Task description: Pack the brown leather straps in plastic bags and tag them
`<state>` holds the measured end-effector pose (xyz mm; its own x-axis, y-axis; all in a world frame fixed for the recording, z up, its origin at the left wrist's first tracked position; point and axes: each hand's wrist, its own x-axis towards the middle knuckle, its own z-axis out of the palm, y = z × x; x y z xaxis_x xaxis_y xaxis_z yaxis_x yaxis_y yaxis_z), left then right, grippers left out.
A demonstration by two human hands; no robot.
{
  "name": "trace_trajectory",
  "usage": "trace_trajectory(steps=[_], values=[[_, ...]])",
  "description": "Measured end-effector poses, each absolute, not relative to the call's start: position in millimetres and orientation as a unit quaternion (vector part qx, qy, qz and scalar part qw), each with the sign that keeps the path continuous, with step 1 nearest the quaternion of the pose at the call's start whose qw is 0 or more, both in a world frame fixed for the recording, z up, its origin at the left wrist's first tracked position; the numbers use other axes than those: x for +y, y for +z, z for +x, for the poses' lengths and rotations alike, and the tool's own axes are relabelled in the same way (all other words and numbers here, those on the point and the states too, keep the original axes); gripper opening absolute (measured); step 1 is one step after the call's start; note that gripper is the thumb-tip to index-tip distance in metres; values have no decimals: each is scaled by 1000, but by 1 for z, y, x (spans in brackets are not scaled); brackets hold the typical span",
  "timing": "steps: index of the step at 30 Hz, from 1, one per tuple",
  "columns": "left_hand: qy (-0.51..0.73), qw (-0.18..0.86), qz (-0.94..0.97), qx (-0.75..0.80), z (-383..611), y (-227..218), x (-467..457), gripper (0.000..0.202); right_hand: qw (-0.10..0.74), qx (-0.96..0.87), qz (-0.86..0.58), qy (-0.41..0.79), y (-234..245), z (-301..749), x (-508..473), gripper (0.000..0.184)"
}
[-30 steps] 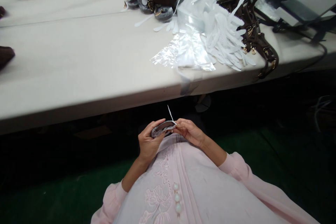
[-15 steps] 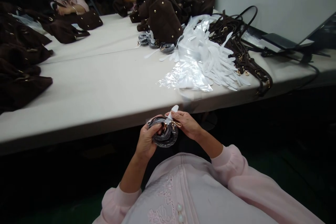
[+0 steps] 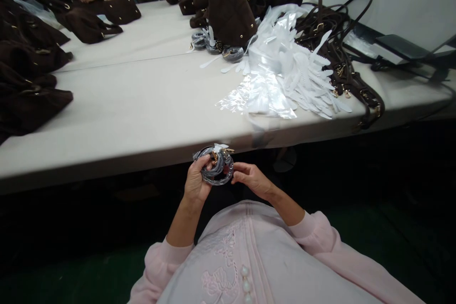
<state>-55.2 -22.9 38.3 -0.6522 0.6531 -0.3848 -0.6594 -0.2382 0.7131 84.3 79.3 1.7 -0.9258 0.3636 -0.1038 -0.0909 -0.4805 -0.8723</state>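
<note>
A dark bag strap (image 3: 218, 178), coiled and wrapped in clear plastic, is held in front of me at the table's front edge. My left hand (image 3: 197, 181) grips the coil from the left, with the thumb over it. My right hand (image 3: 253, 179) has its fingertips and thumb at the coil's right side, pinching that edge. A white plastic tie (image 3: 221, 147) shows at the top of the coil, beside a gold-coloured clasp (image 3: 228, 150).
On the pale table (image 3: 142, 104) lie clear plastic sleeves and white ties (image 3: 270, 99). Behind are loose brown straps (image 3: 342, 66), wrapped coils (image 3: 233, 53) and brown bags (image 3: 231, 14). More bags (image 3: 35, 104) lie at left. Two people handle bags across the table.
My right hand has let go of the white tie and moved down to the coil's right edge. The coil has shifted slightly left and up in my left hand. The view has tilted down.
</note>
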Motion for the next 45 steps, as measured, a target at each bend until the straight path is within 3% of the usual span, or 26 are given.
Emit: trace_trajectory(steps=[4,14,23,27,33,38,45], values=[[795,368,58,478,-46,43,-20,28,121,-481,-181,849,-10,90,61,37],[732,271,154,606,-16,33,-26,27,100,-243,-225,938,-2,84,32,35],[792,366,102,479,-21,39,-33,33,129,-398,-178,890,-7,88,38,38],[810,381,88,436,-28,39,-40,35,122,-328,-124,929,0,98,52,53],[806,391,81,438,-30,37,-48,35,123,-218,-96,963,5,98,55,45],[806,397,83,432,-34,35,-55,35,67,-151,-69,984,7,94,55,66],[797,399,98,442,-35,28,-58,29,113,-327,-179,921,15,86,55,42]])
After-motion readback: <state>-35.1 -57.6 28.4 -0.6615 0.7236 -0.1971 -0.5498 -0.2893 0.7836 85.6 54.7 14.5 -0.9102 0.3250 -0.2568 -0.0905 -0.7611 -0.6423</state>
